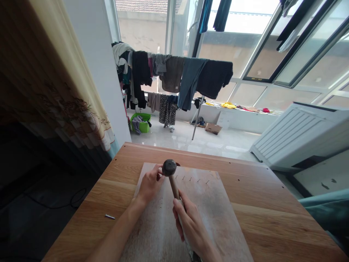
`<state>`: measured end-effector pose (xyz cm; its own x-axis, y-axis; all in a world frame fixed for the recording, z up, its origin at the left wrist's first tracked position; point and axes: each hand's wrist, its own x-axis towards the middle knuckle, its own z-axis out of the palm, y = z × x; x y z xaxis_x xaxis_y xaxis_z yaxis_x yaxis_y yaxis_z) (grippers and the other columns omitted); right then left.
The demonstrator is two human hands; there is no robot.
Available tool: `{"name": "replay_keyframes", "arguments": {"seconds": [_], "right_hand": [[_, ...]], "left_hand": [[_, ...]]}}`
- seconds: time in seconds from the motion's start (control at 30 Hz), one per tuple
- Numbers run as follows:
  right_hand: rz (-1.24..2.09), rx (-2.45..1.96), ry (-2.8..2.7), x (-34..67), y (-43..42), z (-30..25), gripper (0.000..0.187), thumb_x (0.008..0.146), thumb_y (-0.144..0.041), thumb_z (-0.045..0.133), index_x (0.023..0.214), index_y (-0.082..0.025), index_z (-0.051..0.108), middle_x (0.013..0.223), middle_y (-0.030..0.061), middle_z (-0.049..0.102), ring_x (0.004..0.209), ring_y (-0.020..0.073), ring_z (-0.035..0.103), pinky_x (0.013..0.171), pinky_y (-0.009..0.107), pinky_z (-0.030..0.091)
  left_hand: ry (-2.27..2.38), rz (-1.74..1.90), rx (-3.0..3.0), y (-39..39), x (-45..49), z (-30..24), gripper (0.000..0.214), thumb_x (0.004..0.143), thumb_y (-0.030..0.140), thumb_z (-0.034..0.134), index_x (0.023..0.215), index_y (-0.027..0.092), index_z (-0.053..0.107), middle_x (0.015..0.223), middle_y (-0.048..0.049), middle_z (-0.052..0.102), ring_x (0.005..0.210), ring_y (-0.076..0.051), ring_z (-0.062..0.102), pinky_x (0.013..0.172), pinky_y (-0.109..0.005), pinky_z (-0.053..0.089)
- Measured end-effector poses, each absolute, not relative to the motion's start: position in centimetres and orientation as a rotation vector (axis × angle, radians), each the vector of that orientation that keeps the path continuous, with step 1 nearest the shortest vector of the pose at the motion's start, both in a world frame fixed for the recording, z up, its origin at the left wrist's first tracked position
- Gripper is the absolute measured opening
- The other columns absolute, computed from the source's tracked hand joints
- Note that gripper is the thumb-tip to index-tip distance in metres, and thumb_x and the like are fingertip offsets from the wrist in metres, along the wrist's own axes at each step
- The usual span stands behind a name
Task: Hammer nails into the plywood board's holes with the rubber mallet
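Observation:
My right hand [188, 218] is wrapped round the wooden handle of a hammer [169, 167], whose dark head is raised over the far part of a worn board [204, 211]. Beside the hammer head, my left hand [151, 181] has its fingers drawn together near the board's far left. Whatever its fingertips pinch is hidden behind the hammer head. Several nails [190, 179] stand upright or slightly tilted in a row along the far side of the board, right of the hammer.
The board lies on a wooden table [261, 218]. A small metal piece [109, 217] rests left of my left forearm. Beyond the table stand a drying rack with clothes [191, 80], a green basin [145, 125] and a white ribbed appliance [294, 134]. A curtain [73, 91] hangs at left.

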<state>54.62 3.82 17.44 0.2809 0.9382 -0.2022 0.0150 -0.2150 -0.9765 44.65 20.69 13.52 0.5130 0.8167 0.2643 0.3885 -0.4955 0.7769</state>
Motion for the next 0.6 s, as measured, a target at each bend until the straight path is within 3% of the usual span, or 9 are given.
{"name": "replay_keyframes", "arguments": {"seconds": [0.23,0.43,0.6], "right_hand": [[1.152,-1.508,-0.937,54.3,3.5,17.5,0.051,0.1,-0.061,0.045,0.125,-0.018,0.054,0.064,-0.011,0.048,0.033,0.0029,0.039,0.029,0.012,0.03],[1.142,-1.592,-0.661,54.9,-0.5,16.2,0.072,0.091,-0.068,0.058,0.142,-0.018,0.052,0.063,-0.0102,0.05,0.034,0.0041,0.036,0.031,0.015,0.028],[1.1,-1.75,-0.491,56.0,-4.5,14.3,0.079,0.077,-0.075,0.07,0.133,-0.02,0.068,0.069,-0.0014,0.063,0.055,0.0137,0.056,0.048,0.022,0.047]], "left_hand": [[0.989,0.807,2.094,20.6,44.6,14.1,0.028,0.082,0.007,0.059,0.104,0.023,0.063,0.076,0.0031,0.07,0.066,-0.014,0.066,0.065,-0.021,0.046],[0.9,0.866,2.2,20.5,42.8,15.2,0.035,0.087,0.02,0.062,0.122,0.021,0.061,0.11,-0.0063,0.071,0.079,-0.016,0.068,0.077,-0.029,0.057],[0.966,0.777,2.58,18.6,34.4,16.6,0.04,0.094,0.013,0.044,0.128,0.022,0.063,0.119,-0.0088,0.071,0.109,-0.024,0.069,0.097,-0.04,0.057]]}}
